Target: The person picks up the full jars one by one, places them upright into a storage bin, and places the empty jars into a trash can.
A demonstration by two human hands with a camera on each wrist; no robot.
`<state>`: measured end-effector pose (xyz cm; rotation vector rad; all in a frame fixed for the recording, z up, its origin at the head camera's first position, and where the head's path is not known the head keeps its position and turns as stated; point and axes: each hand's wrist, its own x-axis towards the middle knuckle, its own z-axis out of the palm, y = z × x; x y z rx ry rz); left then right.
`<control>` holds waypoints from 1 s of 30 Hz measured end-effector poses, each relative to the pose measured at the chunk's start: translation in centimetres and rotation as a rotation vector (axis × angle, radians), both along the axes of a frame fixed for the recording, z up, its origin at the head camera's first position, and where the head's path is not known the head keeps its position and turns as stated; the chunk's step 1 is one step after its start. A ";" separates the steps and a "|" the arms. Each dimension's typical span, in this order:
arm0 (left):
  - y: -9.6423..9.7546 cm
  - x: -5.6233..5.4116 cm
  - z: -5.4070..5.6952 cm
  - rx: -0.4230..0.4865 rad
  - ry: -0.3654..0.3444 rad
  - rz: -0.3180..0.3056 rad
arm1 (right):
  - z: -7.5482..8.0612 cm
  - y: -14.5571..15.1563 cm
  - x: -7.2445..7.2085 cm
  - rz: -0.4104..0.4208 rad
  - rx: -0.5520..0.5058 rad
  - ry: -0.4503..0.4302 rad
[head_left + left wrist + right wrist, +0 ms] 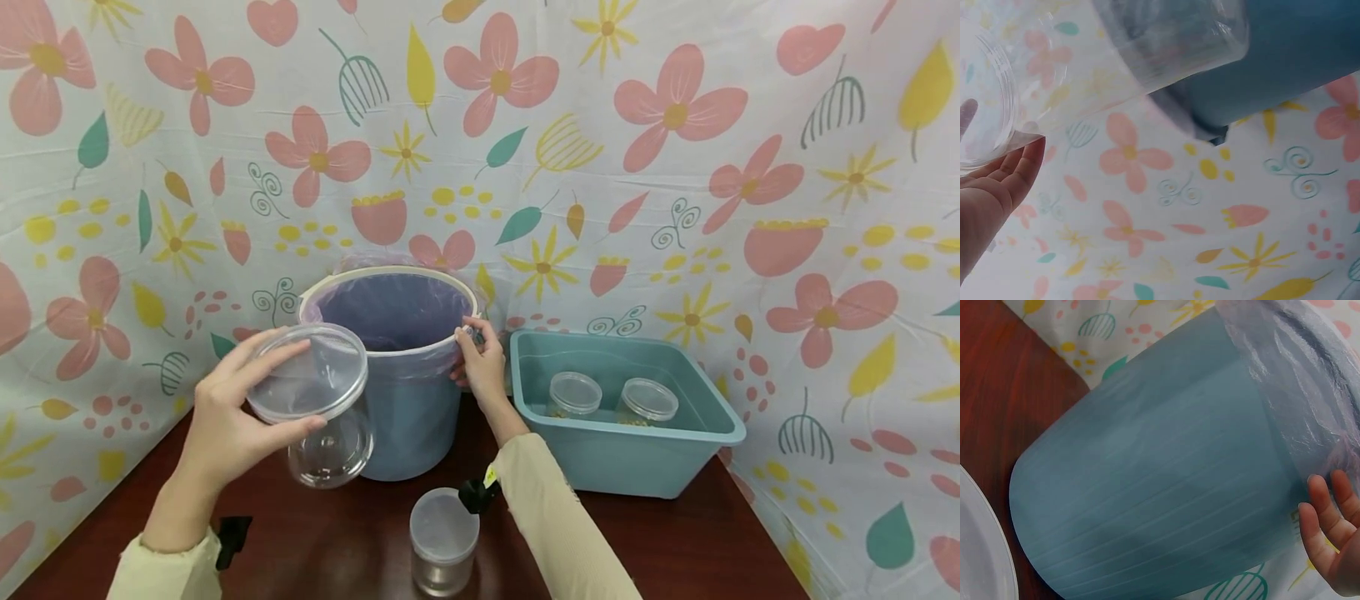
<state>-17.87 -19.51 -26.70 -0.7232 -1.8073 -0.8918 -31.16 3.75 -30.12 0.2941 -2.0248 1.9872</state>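
My left hand (232, 408) grips a clear plastic jar (330, 458) around its lid (322, 371), thumb on the near side and fingers across the top. The jar looks see-through and hangs tilted in front of the blue trash can (412, 421). In the left wrist view the jar (1179, 44) overlaps the trash can (1291, 56). At the trash can's right rim, my right hand (483, 367) pinches the edge with thumb and fingers. A thin pinkish liner bag (1297, 394) folds over that rim beside the right hand (1338, 534).
A second lidded jar (444, 533) stands on the dark wooden table (337, 542) near the front. To the right sits a teal basin (622, 462) holding two lidded jars, one left (575, 392) and one right (649, 400), with yellowish contents. A flower-print curtain (570, 192) encloses the back and sides.
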 end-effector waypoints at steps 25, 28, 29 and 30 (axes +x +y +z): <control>1.2 -1.3 5.4 0.152 0.151 -0.040 | -1.6 0.1 -2.2 0.010 -0.001 -0.012; 1.3 -1.7 5.7 0.173 0.168 0.005 | -2.0 0.0 -2.6 0.013 -0.003 -0.007; 1.4 -1.9 5.7 0.180 0.171 0.021 | -2.1 0.0 -2.6 0.012 -0.002 -0.005; 1.5 -2.2 5.6 0.189 0.174 0.033 | -2.2 0.0 -2.7 0.010 -0.001 -0.003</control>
